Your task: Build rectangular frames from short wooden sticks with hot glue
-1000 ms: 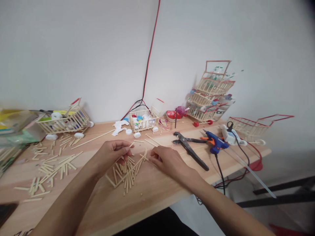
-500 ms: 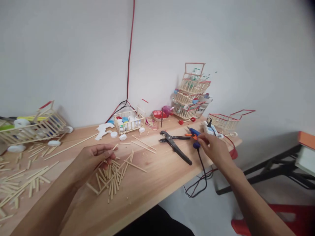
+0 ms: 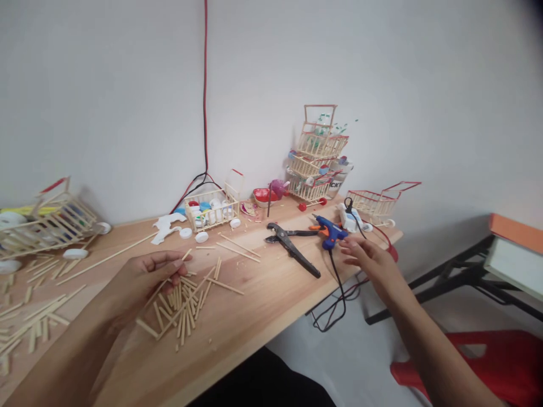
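Right hand (image 3: 372, 263) at glue gun (image 3: 330, 232), room along table edge (image 3: 292, 320)

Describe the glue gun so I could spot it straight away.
Follow the wooden table toward its right end, near the person's right hand. The glue gun lies between the black pliers and the white power strip. A black cord runs from its handle, and its bright blue body sets it apart from both.

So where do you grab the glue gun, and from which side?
Probably by its blue handle, where the cord comes out. Bring the right hand in from the right, since the nozzle points left, away from it.
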A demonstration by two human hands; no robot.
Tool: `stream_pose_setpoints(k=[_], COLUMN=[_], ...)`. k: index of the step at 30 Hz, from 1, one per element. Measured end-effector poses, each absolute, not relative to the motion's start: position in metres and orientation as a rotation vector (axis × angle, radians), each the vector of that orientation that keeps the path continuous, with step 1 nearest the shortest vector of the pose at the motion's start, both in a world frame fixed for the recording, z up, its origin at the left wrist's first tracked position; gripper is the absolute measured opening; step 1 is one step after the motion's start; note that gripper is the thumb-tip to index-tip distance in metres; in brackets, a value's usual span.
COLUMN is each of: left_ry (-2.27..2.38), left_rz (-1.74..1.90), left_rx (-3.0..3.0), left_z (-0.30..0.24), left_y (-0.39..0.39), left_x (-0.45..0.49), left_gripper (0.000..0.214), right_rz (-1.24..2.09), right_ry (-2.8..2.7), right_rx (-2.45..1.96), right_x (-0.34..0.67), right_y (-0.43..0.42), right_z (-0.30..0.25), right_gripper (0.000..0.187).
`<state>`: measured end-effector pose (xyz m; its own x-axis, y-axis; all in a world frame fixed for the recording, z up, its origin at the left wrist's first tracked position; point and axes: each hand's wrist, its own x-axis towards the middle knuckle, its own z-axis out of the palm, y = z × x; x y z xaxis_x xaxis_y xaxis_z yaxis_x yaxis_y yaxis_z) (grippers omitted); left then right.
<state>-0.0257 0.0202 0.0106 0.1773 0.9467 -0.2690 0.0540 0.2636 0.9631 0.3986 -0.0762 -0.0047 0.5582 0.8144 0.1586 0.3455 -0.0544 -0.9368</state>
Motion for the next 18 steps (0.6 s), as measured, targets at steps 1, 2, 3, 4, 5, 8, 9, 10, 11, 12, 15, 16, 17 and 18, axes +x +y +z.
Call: stream_pose_setpoints(k=[1, 2, 3, 4, 5, 8, 9, 10, 11, 12, 15, 16, 17, 18], left_ry=[1.220, 1.225, 1.226, 1.225, 1.225, 1.237, 1.243, 1.249, 1.254, 1.258, 1.251, 1.243, 1.233, 1.225], left_rz=[0.863, 0.856, 0.848, 0.840, 0.835, 0.846, 0.852, 0.857, 0.859, 0.862, 0.856, 0.850, 0.846, 0.841], left_rx=[1.112, 1.118, 1.125, 1.131, 1.135, 1.133, 1.133, 1.132, 1.132, 1.131, 1.129, 1.130, 1.133, 1.135], left_z=[0.010, 0.009, 0.008, 0.008, 0.007, 0.008, 0.009, 0.011, 0.012, 0.013, 0.014, 0.014, 0.014, 0.014], left_y=[0.021, 0.021, 0.021, 0.022, 0.022, 0.021, 0.021, 0.020, 0.020, 0.019, 0.019, 0.019, 0.019, 0.019], left_x=[-0.026, -0.026, -0.026, -0.027, -0.027, -0.026, -0.025, -0.025, -0.024, -0.024, -0.023, -0.023, -0.024, -0.024], left_gripper=[0.032, 0.031, 0.030, 0.029, 0.028, 0.025, 0.025, 0.025, 0.026, 0.026, 0.027, 0.028, 0.028, 0.029], right_rz=[0.606, 0.698, 0.790, 0.869, 0.929, 1.028, 1.058, 1.102, 1.153, 1.200, 1.277, 1.271, 1.254, 1.231], right_ry=[-0.873, -0.784, -0.720, -0.676, -0.651, -0.622, -0.629, -0.646, -0.666, -0.683, -0.680, -0.667, -0.663, -0.670], right_rx=[-1.596, -1.536, -1.468, -1.404, -1.354, -1.320, -1.335, -1.352, -1.368, -1.376, -1.358, -1.346, -1.333, -1.327], right_x=[0.402, 0.404, 0.405, 0.406, 0.406, 0.405, 0.405, 0.404, 0.404, 0.404, 0.404, 0.404, 0.405, 0.406], right_y=[-0.077, -0.078, -0.078, -0.077, -0.076, -0.068, -0.065, -0.063, -0.060, -0.057, -0.051, -0.049, -0.047, -0.044], right_z=[-0.011, -0.016, -0.020, -0.023, -0.023, -0.017, -0.014, -0.011, -0.009, -0.007, -0.009, -0.011, -0.013, -0.015], right_gripper=[0.033, 0.032, 0.030, 0.028, 0.026, 0.016, 0.013, 0.013, 0.015, 0.016, 0.021, 0.021, 0.020, 0.020])
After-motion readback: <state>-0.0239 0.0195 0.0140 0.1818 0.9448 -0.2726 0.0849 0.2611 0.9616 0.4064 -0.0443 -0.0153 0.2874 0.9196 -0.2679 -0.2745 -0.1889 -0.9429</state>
